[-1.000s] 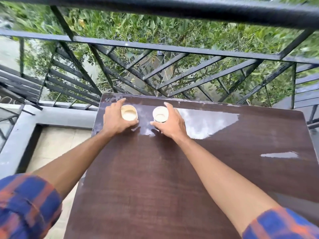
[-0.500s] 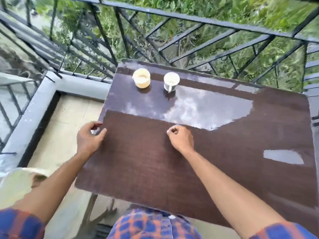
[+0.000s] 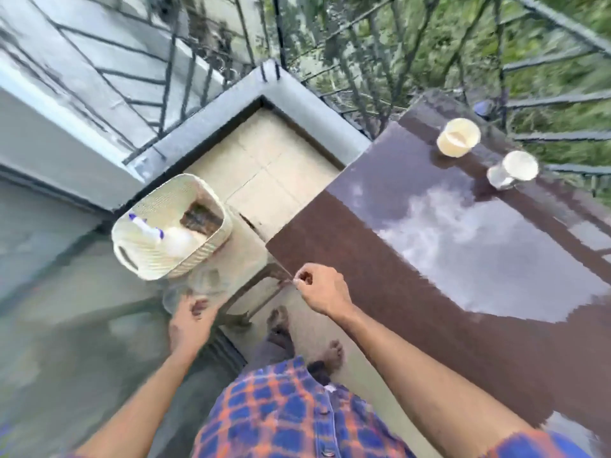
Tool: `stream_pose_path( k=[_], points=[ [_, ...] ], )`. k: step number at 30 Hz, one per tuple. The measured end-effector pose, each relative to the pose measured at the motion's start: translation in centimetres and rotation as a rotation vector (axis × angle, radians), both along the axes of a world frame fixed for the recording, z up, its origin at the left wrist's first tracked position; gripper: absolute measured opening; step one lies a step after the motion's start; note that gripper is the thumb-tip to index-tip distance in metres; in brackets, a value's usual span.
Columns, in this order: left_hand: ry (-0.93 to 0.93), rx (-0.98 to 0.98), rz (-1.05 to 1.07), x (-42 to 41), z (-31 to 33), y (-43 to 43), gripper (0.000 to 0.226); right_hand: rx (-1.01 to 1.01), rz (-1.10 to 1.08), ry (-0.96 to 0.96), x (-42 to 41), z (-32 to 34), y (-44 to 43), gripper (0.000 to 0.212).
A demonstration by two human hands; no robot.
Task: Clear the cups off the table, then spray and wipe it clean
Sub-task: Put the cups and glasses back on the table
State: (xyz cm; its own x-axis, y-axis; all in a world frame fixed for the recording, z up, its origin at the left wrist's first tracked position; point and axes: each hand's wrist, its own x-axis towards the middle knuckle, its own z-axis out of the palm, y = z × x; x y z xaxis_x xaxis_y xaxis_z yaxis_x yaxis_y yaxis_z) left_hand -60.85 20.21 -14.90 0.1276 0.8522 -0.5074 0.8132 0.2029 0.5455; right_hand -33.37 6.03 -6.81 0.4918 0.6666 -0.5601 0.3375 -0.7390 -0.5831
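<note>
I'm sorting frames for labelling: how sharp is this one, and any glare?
Head view: motion blur smears the railing and the left hand; the table mirrors bright sky as glare; basket contents are soft; wide-angle bends the ledge.

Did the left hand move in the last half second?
Yes. The left hand has left the table edge, going left toward the basket.

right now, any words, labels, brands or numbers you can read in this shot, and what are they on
No text can be read anywhere in this view.
Spray bottle in the basket: too blurred to show any label.
Cream cup and white cup on the table: no print visible.
White tag on the checked shirt: too small and blurred to read.
</note>
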Motion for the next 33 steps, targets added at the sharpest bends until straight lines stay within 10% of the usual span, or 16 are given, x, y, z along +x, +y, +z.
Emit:
stream_pose_path(
  k=[10,17,33],
  points=[
    [0.143,-0.075,0.284,-5.4,-0.8,1.5,0.071,-0.038,0.595,0.095,-10.4,-3.6,13.7,0.063],
    [0.068,-0.091,0.332,-5.7,-4.8,3.5,0.109,-0.051,0.43,0.104,-13.0,-11.3,18.5,0.103],
    [0.127,0.004,0.297,-4.6,-9.4,6.3,0.099,0.112,0.338,0.067,-15.3,-19.1,18.8,0.096]
  ],
)
